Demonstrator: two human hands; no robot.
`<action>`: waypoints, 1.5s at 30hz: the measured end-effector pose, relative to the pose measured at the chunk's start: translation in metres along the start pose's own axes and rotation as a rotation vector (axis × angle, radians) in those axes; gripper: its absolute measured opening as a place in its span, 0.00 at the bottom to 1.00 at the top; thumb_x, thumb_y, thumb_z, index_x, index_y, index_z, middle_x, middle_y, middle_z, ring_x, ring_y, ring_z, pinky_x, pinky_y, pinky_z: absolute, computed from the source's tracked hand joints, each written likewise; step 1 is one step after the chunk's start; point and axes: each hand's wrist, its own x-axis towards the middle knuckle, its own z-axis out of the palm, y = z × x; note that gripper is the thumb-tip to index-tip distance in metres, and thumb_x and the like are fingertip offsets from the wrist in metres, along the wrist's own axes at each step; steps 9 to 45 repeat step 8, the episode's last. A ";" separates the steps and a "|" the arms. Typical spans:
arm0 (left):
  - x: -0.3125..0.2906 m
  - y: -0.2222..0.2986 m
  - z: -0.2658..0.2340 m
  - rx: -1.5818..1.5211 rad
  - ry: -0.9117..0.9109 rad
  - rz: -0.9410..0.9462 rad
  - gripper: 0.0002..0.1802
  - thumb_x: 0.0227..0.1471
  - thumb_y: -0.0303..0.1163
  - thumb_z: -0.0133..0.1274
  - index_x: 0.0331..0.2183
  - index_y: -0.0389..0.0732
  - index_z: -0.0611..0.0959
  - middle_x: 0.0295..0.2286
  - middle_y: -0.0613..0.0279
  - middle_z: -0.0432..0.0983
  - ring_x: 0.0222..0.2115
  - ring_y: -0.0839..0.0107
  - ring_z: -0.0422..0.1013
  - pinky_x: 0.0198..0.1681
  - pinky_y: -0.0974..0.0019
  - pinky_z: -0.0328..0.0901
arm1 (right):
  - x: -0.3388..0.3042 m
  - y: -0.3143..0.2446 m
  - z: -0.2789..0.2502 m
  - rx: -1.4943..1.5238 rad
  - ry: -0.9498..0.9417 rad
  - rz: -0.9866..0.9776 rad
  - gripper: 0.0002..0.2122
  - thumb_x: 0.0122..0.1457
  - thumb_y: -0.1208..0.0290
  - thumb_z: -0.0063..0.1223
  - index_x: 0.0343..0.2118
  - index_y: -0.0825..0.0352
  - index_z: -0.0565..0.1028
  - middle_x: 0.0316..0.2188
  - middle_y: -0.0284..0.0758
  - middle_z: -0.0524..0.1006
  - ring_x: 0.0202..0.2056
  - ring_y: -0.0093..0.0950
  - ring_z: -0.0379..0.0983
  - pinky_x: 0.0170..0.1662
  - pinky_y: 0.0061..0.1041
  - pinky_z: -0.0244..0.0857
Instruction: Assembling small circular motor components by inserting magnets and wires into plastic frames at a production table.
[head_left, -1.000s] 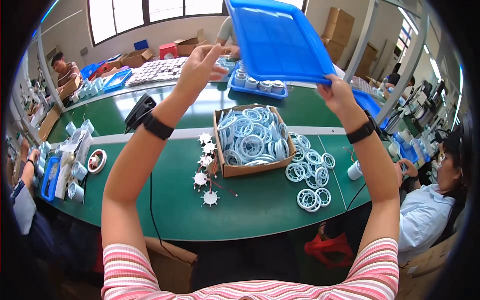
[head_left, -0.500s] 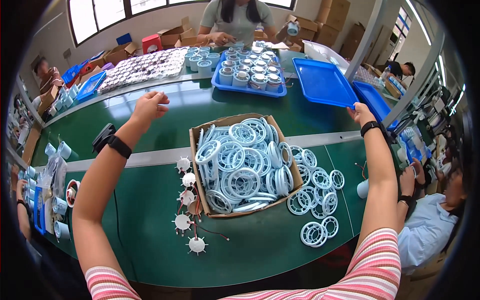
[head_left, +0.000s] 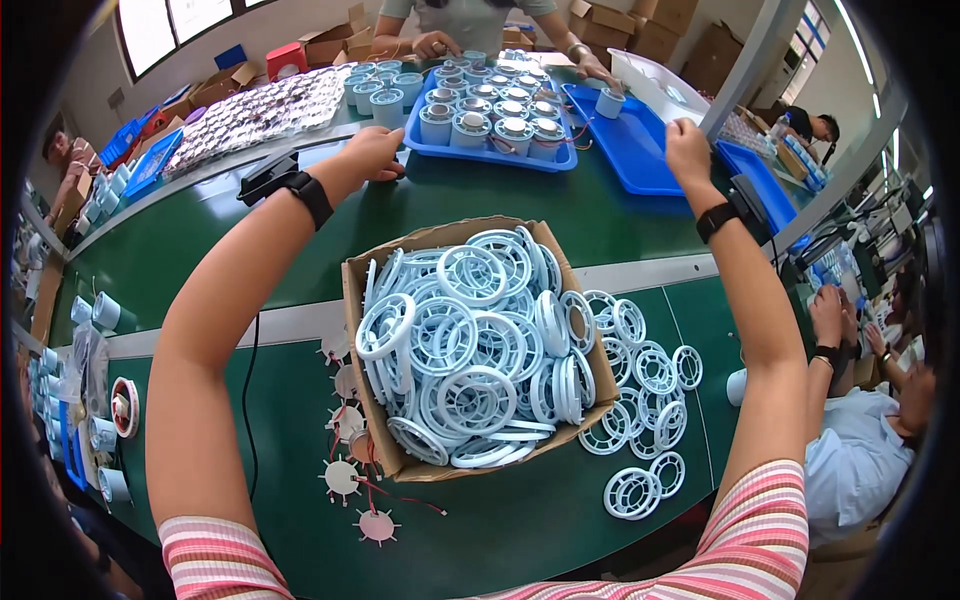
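My left hand (head_left: 374, 155) is at the left rim of the filled blue tray (head_left: 490, 160), thumb and bent fingers slightly apart. Several pale blue cylindrical housings (head_left: 472, 132) stand upright in that tray, motor parts and wires showing at their tops. My right hand (head_left: 688, 150) is closed at the right edge of a second blue tray (head_left: 635, 155). Across the table a person's hand (head_left: 597, 72) touches a single pale blue housing (head_left: 610, 102) at this tray's far end. Below my arms, a cardboard box (head_left: 365, 440) is heaped with pale blue spoked rings (head_left: 477, 398).
Loose rings (head_left: 655, 370) lie right of the box; white round parts with red wires (head_left: 341, 477) lie left. Housings (head_left: 387, 105) and a sheet of small parts (head_left: 255, 115) are at the far left. A metal post (head_left: 755, 70) rises at right. Co-workers sit around the table.
My left hand has moved right and forward to the filled tray. The second tray now lies flat beside it, my right hand still at its edge. The person opposite has brought a housing down to it.
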 end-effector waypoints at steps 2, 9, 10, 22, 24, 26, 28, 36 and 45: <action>0.012 0.000 0.000 0.016 0.028 0.000 0.26 0.63 0.47 0.49 0.51 0.36 0.77 0.43 0.55 0.76 0.36 0.67 0.77 0.32 0.68 0.74 | -0.014 -0.056 0.011 0.498 -0.447 0.142 0.15 0.66 0.65 0.46 0.38 0.72 0.80 0.32 0.46 0.82 0.29 0.37 0.81 0.35 0.37 0.77; 0.033 0.016 0.003 0.280 -0.024 0.022 0.25 0.60 0.45 0.52 0.50 0.35 0.78 0.44 0.53 0.77 0.33 0.69 0.77 0.31 0.68 0.74 | -0.012 -0.097 0.091 0.587 -0.754 0.524 0.14 0.65 0.65 0.52 0.42 0.72 0.79 0.45 0.40 0.80 0.35 0.40 0.83 0.31 0.36 0.80; 0.033 0.016 0.003 0.280 -0.024 0.022 0.25 0.60 0.45 0.52 0.50 0.35 0.78 0.44 0.53 0.77 0.33 0.69 0.77 0.31 0.68 0.74 | -0.012 -0.097 0.091 0.587 -0.754 0.524 0.14 0.65 0.65 0.52 0.42 0.72 0.79 0.45 0.40 0.80 0.35 0.40 0.83 0.31 0.36 0.80; 0.033 0.016 0.003 0.280 -0.024 0.022 0.25 0.60 0.45 0.52 0.50 0.35 0.78 0.44 0.53 0.77 0.33 0.69 0.77 0.31 0.68 0.74 | -0.012 -0.097 0.091 0.587 -0.754 0.524 0.14 0.65 0.65 0.52 0.42 0.72 0.79 0.45 0.40 0.80 0.35 0.40 0.83 0.31 0.36 0.80; 0.033 0.016 0.003 0.280 -0.024 0.022 0.25 0.60 0.45 0.52 0.50 0.35 0.78 0.44 0.53 0.77 0.33 0.69 0.77 0.31 0.68 0.74 | -0.012 -0.097 0.091 0.587 -0.754 0.524 0.14 0.65 0.65 0.52 0.42 0.72 0.79 0.45 0.40 0.80 0.35 0.40 0.83 0.31 0.36 0.80; 0.033 0.016 0.003 0.280 -0.024 0.022 0.25 0.60 0.45 0.52 0.50 0.35 0.78 0.44 0.53 0.77 0.33 0.69 0.77 0.31 0.68 0.74 | -0.012 -0.097 0.091 0.587 -0.754 0.524 0.14 0.65 0.65 0.52 0.42 0.72 0.79 0.45 0.40 0.80 0.35 0.40 0.83 0.31 0.36 0.80; 0.033 0.016 0.003 0.280 -0.024 0.022 0.25 0.60 0.45 0.52 0.50 0.35 0.78 0.44 0.53 0.77 0.33 0.69 0.77 0.31 0.68 0.74 | -0.012 -0.097 0.091 0.587 -0.754 0.524 0.14 0.65 0.65 0.52 0.42 0.72 0.79 0.45 0.40 0.80 0.35 0.40 0.83 0.31 0.36 0.80; 0.033 0.016 0.003 0.280 -0.024 0.022 0.25 0.60 0.45 0.52 0.50 0.35 0.78 0.44 0.53 0.77 0.33 0.69 0.77 0.31 0.68 0.74 | -0.012 -0.097 0.091 0.587 -0.754 0.524 0.14 0.65 0.65 0.52 0.42 0.72 0.79 0.45 0.40 0.80 0.35 0.40 0.83 0.31 0.36 0.80; 0.033 0.016 0.003 0.280 -0.024 0.022 0.25 0.60 0.45 0.52 0.50 0.35 0.78 0.44 0.53 0.77 0.33 0.69 0.77 0.31 0.68 0.74 | -0.012 -0.097 0.091 0.587 -0.754 0.524 0.14 0.65 0.65 0.52 0.42 0.72 0.79 0.45 0.40 0.80 0.35 0.40 0.83 0.31 0.36 0.80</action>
